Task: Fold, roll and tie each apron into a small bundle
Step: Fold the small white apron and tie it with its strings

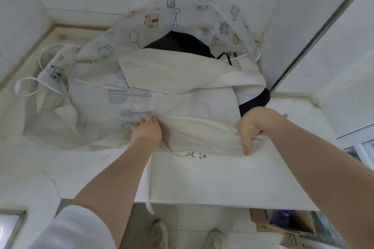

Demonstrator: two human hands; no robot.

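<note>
A cream apron (194,135) lies across the white counter (202,184), its near part rolled into a thick fold. My left hand (146,130) pinches the left end of that fold, and my right hand (251,127) is closed around the right end. One white strap (148,190) hangs over the counter's front edge. Under it lies a pale apron printed with blue utensils (129,97). Further back a white apron with cartoon houses and pans (153,20) leans up the wall, over a black apron (178,43).
Tiled walls close the counter in at the back and left. A window frame (315,32) runs along the right. Strap loops (28,87) spread at the far left. Below the counter sit a cardboard box (287,222) and my shoes (159,232).
</note>
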